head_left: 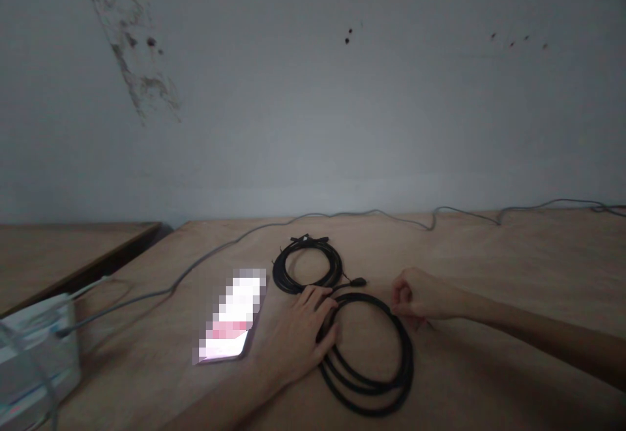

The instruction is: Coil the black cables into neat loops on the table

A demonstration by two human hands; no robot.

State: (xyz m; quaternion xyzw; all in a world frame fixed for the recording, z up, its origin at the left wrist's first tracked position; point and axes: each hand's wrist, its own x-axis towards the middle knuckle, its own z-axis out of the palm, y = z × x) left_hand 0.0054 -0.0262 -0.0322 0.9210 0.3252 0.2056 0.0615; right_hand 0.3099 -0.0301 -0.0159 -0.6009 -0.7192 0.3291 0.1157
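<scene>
A loosely coiled black cable (408,353) lies on the wooden table in front of me. My left hand (306,333) is at its left side, with the cable passing between thumb and fingers. My right hand (415,297) is closed beside the coil's upper right edge. Its fingers are curled together, and whatever they hold, if anything, is hidden. Just behind is a second, tighter black cable coil (337,265), with its ends crossed on top. A black connector end (358,282) rests between the two coils.
A phone (244,307) with a bright, blurred screen lies left of my left hand. A white power strip (63,346) sits at the left edge. From it a grey cord (210,253) runs along the table's back edge. Behind stands a grey wall (313,111).
</scene>
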